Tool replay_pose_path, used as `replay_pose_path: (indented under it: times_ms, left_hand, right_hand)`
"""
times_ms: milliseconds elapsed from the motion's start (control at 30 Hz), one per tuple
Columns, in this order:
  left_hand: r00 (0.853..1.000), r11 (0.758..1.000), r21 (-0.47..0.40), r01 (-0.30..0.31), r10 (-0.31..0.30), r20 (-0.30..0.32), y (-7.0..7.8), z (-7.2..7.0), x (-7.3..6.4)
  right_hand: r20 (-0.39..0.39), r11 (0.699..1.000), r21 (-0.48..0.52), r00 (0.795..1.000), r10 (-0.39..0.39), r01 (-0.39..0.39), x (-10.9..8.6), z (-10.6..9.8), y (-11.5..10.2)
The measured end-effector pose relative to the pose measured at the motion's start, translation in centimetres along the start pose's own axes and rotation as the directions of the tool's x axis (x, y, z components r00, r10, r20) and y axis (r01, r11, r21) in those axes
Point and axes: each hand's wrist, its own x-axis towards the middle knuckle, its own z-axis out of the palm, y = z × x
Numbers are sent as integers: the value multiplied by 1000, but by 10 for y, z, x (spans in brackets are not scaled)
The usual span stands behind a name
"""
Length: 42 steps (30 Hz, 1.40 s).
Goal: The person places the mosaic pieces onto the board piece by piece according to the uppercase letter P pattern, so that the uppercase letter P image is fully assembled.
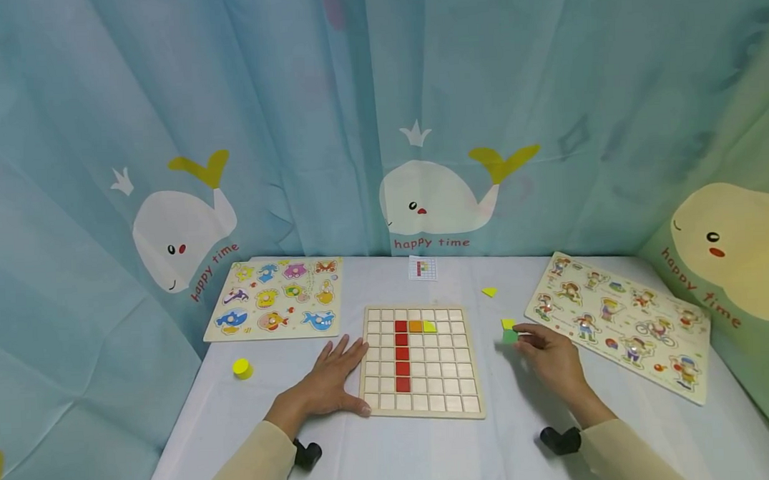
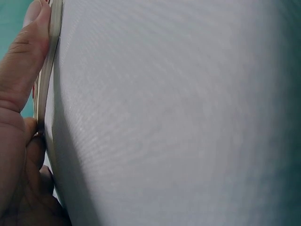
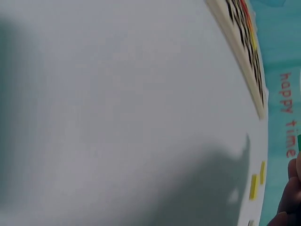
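A wooden grid board lies in the middle of the table, with a column of red square tiles in it. Right of the top red tile sit an orange tile and a yellow piece. My left hand rests at the board's left edge, fingers spread, the thumb along its side. Off to the board's right, my right hand pinches a green square tile between thumb and fingers. Just behind that tile, a yellow piece lies on the table.
Another yellow piece lies farther back. A small pattern card is at the table's back edge. Picture puzzle boards lie at left and right. A yellow round piece stands at the left, and a curtain hangs behind.
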Motion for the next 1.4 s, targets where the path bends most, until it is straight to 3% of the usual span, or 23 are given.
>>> replay_pose_path:
  times_ms: [767, 1067, 1400]
  left_hand:
    - [1000, 1000, -2, -3, 3, 3, 0, -1, -1]
    - [1000, 1000, -7, -2, 2, 2, 0, -1, 0]
    - [1000, 1000, -5, -3, 3, 0, -1, 0, 2]
  right_hand:
    - [123, 992, 128, 992, 6, -22, -2, 60, -64]
    - [180, 983, 177, 981, -74, 42, -4, 85, -76]
    - [254, 986, 163, 965, -64, 23, -7, 106, -83]
